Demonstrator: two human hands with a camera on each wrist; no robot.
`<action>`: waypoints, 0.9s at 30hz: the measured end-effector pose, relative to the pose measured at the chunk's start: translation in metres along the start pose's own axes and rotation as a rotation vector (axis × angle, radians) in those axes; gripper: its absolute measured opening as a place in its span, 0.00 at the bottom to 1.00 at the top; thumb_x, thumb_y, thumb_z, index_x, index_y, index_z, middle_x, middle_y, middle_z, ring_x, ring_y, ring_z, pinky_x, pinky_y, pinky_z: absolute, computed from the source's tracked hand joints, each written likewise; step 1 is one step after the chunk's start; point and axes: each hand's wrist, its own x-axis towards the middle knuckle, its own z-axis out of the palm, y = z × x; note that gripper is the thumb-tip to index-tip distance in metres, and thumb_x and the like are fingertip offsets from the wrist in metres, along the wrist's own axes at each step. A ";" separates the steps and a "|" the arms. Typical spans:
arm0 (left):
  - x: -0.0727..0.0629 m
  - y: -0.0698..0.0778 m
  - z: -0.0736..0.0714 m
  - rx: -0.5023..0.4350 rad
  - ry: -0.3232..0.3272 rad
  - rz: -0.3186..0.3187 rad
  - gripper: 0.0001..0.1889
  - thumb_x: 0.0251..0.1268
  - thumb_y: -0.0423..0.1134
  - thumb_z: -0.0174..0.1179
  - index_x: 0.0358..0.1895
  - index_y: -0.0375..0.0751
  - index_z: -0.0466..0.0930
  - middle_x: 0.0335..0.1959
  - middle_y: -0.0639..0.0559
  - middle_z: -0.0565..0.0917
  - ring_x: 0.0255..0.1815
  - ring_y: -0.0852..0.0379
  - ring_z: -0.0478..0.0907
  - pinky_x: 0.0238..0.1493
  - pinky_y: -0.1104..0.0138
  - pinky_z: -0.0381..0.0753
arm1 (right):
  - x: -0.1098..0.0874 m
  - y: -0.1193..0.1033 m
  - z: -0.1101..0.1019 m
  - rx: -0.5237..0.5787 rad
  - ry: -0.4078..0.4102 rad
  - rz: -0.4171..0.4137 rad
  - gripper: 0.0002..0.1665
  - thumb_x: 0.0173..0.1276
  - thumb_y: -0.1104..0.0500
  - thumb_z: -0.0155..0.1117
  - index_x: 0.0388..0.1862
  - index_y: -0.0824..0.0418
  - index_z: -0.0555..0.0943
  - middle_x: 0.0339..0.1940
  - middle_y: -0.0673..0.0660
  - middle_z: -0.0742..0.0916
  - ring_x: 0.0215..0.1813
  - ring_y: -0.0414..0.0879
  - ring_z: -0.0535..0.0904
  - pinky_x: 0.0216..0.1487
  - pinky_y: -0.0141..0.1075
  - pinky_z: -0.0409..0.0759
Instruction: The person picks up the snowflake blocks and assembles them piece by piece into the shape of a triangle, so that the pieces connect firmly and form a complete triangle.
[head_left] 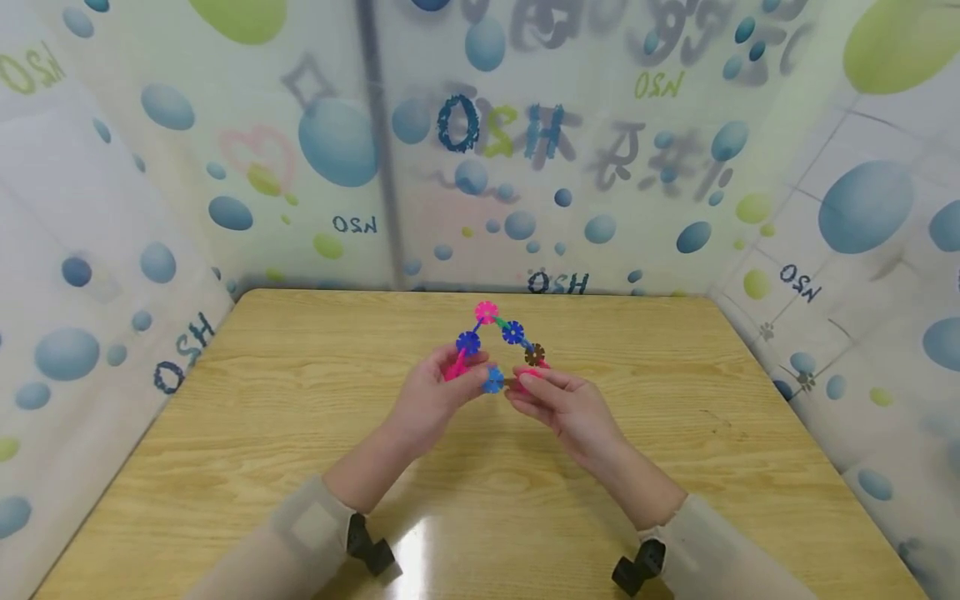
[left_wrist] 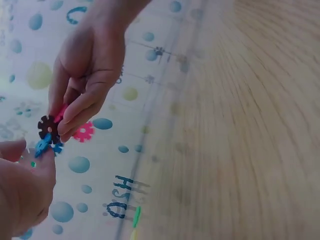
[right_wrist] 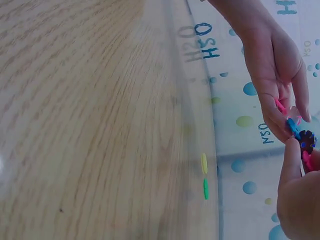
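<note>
Both hands hold a loop of interlocking plastic snowflake discs (head_left: 513, 332) above the table. A pink disc (head_left: 486, 312) tops the loop, with dark blue ones on either side and a brown disc (head_left: 534, 354) lower right. My left hand (head_left: 427, 400) pinches the loop's left side, its thumb beside a light blue disc (head_left: 492, 380) and pink discs at its fingers. Opposite it, my right hand (head_left: 577, 408) pinches a pink disc (head_left: 529, 376) between thumb and fingers. In the left wrist view a dark brown disc (left_wrist: 48, 129) shows between the two hands, fingertips partly covering the pieces.
The wooden table (head_left: 300, 358) reaches back to walls covered with a bubble-printed sheet (head_left: 480, 208). In the right wrist view, a thin yellow piece (right_wrist: 204, 163) and a thin green piece (right_wrist: 205, 189) show near the table's edge.
</note>
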 end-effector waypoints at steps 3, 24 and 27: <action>0.001 -0.001 -0.003 -0.072 -0.042 -0.047 0.23 0.80 0.28 0.64 0.71 0.38 0.68 0.70 0.36 0.83 0.69 0.44 0.86 0.71 0.53 0.86 | -0.001 0.000 0.001 -0.041 -0.006 -0.030 0.19 0.85 0.63 0.63 0.67 0.73 0.84 0.51 0.57 0.96 0.52 0.45 0.95 0.60 0.38 0.91; -0.002 -0.002 -0.007 0.215 -0.039 -0.064 0.16 0.68 0.37 0.79 0.51 0.39 0.83 0.63 0.48 0.91 0.62 0.48 0.90 0.58 0.59 0.92 | -0.008 -0.003 -0.003 -0.337 0.016 -0.137 0.13 0.80 0.66 0.69 0.57 0.71 0.88 0.49 0.60 0.92 0.50 0.45 0.94 0.59 0.43 0.93; -0.003 -0.001 -0.007 0.227 -0.032 -0.053 0.15 0.68 0.37 0.79 0.47 0.39 0.82 0.64 0.48 0.91 0.65 0.47 0.89 0.55 0.59 0.92 | -0.009 -0.003 -0.005 -0.369 -0.013 -0.170 0.15 0.82 0.66 0.66 0.61 0.71 0.88 0.55 0.63 0.93 0.52 0.45 0.94 0.61 0.46 0.91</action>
